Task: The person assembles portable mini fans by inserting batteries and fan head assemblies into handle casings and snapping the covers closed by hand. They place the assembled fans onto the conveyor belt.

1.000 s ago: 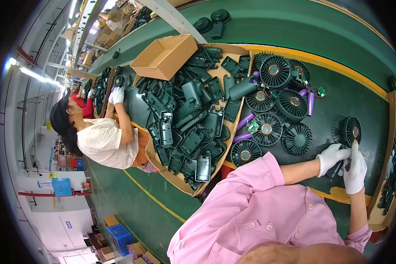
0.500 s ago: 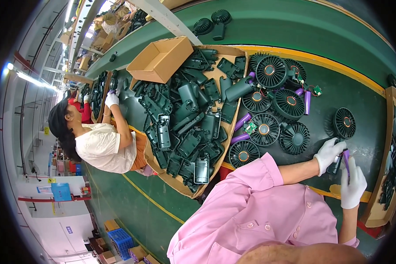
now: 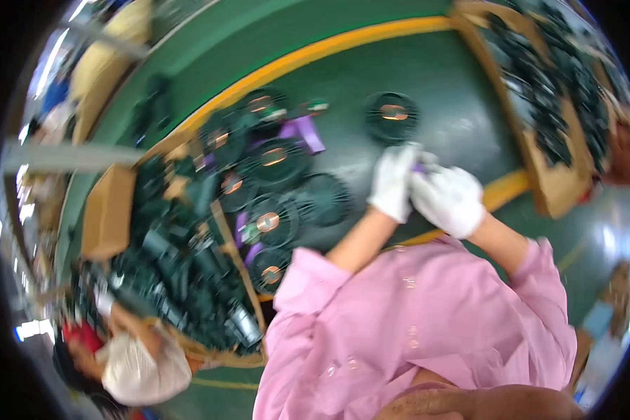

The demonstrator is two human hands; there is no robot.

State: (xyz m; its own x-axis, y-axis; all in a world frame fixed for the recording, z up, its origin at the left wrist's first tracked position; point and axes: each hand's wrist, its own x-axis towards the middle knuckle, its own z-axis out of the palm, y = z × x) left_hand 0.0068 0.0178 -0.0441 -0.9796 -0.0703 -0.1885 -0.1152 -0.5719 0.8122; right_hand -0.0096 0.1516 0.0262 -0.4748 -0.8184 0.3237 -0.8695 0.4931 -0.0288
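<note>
My gloved left hand (image 3: 393, 183) is closed just below a dark round fan head (image 3: 393, 117) with a copper-coloured centre. It appears to grip the handle of this handheld fan, though the fingers hide that part. Against it presses my gloved right hand (image 3: 449, 199), its fingers closed on a purple battery cell (image 3: 418, 168). Only a small purple patch of the cell shows between the two gloves. Motion blur smears the fingertips.
Several fan heads (image 3: 276, 162) with purple cells (image 3: 309, 134) and small green circuit boards (image 3: 318, 106) lie left on the green table. Beyond them, dark casings fill a carton with a smaller box (image 3: 108, 210). Another carton (image 3: 518, 133) stands right. A co-worker (image 3: 143, 367) is lower left.
My view has swung to the right and blurred. My hands have come together; the purple cell, plainly visible in my right hand before, is now mostly hidden between the gloves.
</note>
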